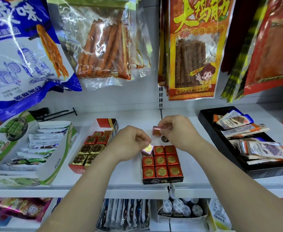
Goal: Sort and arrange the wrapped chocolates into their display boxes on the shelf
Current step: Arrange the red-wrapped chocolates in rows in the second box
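Head view: the left hand [129, 143] has its grip pinched on a pink chocolate [147, 149], tilted at the 11 o'clock corner of the dark display box [162, 180]. The box's other slots hold red chocolates [160, 160] packed edge to edge. The right hand [175, 131] pinches a coppery-red chocolate [156, 130] in its grip, above the shelf [125, 180] at the box's 12 o'clock. A red-and-white box [77, 169] sits at 9 o'clock, a strip of bare shelf between. A black tray [209, 131] lies at 3 o'clock, apart. The dark box's front wall sits near the shelf lip at 6 o'clock.
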